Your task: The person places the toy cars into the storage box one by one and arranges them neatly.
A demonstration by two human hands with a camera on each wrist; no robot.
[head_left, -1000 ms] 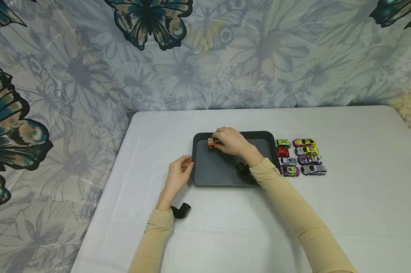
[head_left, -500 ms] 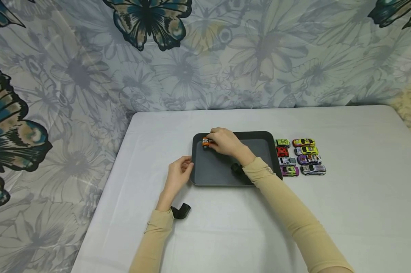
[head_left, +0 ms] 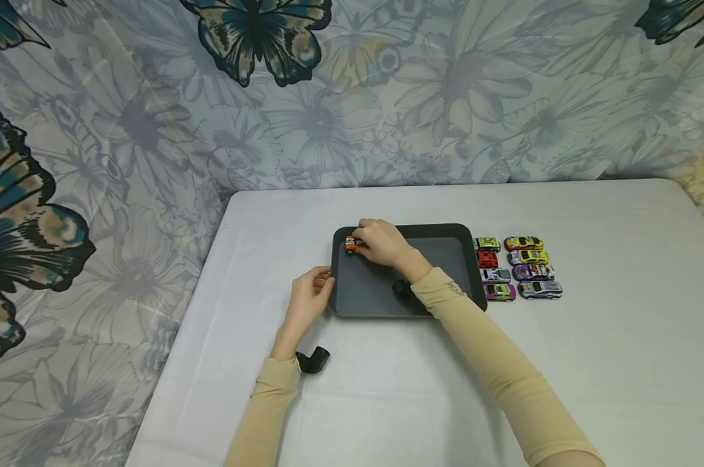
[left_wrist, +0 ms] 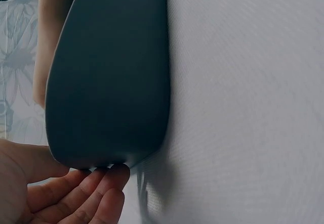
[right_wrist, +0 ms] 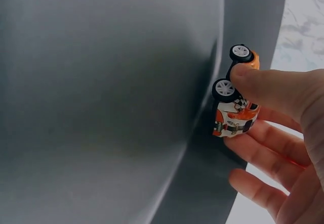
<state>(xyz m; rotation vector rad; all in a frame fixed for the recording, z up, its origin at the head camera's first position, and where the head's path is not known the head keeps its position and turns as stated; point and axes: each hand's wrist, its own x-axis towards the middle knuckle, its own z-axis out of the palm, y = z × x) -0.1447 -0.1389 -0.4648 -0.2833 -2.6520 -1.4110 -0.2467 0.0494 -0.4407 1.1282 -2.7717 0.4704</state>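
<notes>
With thumb and fingers my right hand (head_left: 382, 244) pinches an orange and white toy car (right_wrist: 237, 114) by its sides. The car is at the far left corner of the dark grey tray (head_left: 369, 288), close to the tray's wall. Its white-spoked wheels face the camera in the right wrist view. My left hand (head_left: 309, 293) holds the tray's left edge, the thumb at the rim and the curled fingers (left_wrist: 104, 183) against the outside of the end wall. Part of the car is hidden behind my right fingers in the head view.
Several toy cars stand in two columns right of the tray, among them a red car (head_left: 487, 259), a purple and green car (head_left: 500, 292) and a silver car (head_left: 540, 289). A white cloth (head_left: 398, 389) covers the table. Patterned fabric (head_left: 316, 130) hangs behind it.
My right hand has moved left across the tray with the orange car, towards the far left corner, and has slowed there. The left hand stays at the tray's edge.
</notes>
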